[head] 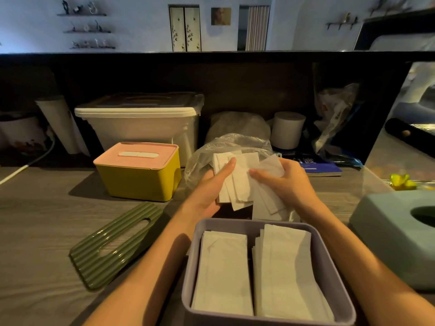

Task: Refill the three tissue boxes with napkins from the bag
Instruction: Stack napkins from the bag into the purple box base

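An open lilac tissue box stands nearest me with two stacks of white napkins lying side by side inside. Just beyond it, both hands hold a fanned bunch of white napkins above the table. My left hand grips the bunch from the left, thumb on top. My right hand pinches several napkins on the right side. The clear plastic bag lies crumpled right behind the hands. A yellow box with a pink lid sits closed at the left. A pale blue box stands at the right.
A ribbed green lid lies flat on the grey wooden table at the left. Behind stand a large white storage bin, a paper roll, more plastic bags and a blue book against the dark counter wall.
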{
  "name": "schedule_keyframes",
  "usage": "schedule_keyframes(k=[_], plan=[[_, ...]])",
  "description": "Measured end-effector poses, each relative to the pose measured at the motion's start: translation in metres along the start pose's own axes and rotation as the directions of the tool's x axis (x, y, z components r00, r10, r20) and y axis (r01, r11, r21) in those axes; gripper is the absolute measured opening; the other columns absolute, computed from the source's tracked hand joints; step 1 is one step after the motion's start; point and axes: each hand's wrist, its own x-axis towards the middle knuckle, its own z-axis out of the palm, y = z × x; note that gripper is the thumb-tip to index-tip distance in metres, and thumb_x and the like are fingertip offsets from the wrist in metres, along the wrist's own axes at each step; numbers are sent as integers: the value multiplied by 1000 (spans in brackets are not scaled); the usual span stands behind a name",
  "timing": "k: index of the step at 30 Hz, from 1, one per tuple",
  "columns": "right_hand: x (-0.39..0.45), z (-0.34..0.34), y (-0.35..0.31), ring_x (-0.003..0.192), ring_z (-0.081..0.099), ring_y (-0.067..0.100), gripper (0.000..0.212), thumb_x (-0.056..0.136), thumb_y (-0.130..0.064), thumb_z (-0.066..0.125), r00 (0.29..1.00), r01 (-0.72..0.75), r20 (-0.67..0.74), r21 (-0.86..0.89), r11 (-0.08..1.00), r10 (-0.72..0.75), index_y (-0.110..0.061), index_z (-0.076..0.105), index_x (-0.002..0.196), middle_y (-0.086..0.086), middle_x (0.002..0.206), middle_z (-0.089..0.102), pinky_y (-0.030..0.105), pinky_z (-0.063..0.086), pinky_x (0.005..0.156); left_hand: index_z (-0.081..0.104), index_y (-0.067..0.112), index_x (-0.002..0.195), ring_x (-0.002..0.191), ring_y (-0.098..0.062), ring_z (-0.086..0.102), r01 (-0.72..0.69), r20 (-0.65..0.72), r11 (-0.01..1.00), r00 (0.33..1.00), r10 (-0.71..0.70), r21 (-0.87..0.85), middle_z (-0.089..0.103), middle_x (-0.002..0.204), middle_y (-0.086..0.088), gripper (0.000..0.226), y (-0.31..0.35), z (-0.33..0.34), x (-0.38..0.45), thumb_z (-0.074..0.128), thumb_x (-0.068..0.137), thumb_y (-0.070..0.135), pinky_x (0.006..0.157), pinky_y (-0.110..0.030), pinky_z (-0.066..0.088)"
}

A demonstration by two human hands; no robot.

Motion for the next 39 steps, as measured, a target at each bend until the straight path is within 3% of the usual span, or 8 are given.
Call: schedule_keyframes(k=[9,14,16,22,24,27,34,39], plan=[[-2,-17,-6,82,71,10,21,87,-44,76,999,-15,50,190,982,5,-35,62,100,-7,95,71,25,56,67,60,20,129,92,-9,67,-128,-197,991,972,132,32,71,104,4,35,-6,-7,5,68,95,16,65,-23,56],[-3,-9,-7,89,68,11,38,84,-47,77,995,-38,93,110,993,28,-28,62,113,-7,100,69,25,55,68,63,31,106,82,-4,66,-142,-232,986,960,158,86,71,92,10,16,-10,-6,8,71,92,28,54,-19,53],[-5,-6,-7,85,64,8,34,85,-47,77,994,-51,104,61,997,45,-30,59,108,-12,95,64,21,50,63,65,31,105,85,-9,69,-126,-242,989,960,142,77,72,94,7,16,-10,-5,9,73,91,28,63,-25,58],[-7,-3,-6,92,65,12,28,85,-46,78,997,-39,69,85,996,33,-35,60,104,-8,101,67,26,55,70,66,28,103,86,-16,72,-65,-178,987,980,91,144,74,95,1,16,-6,-5,7,66,94,42,67,-30,60],[-6,-7,-7,87,68,14,21,85,-46,78,998,-31,64,104,994,25,-39,61,96,-6,99,70,27,56,68,66,23,120,97,-19,73,-12,-97,996,995,21,86,77,104,-3,31,-4,-7,6,61,98,44,79,-33,60],[-5,-15,-8,85,69,12,19,87,-46,75,997,-34,72,132,991,24,-40,61,98,-7,98,70,25,54,64,65,23,117,98,-20,72,62,-7,996,998,-63,-59,77,103,-3,18,-2,-11,4,51,105,27,79,-39,60],[-5,-25,-17,85,76,14,44,80,-47,75,948,-162,314,330,930,53,-28,63,118,-4,96,77,26,60,66,66,12,117,84,-22,74,100,-65,989,992,-108,-112,78,87,-6,23,-6,-8,7,55,102,25,73,-40,58],[-8,-11,-10,77,74,9,31,81,-47,82,974,-112,213,136,984,81,-29,70,103,-7,88,77,23,55,60,67,14,118,82,-18,75,75,-42,982,996,-83,-171,79,90,-6,40,-9,1,5,37,108,38,80,-37,56]])
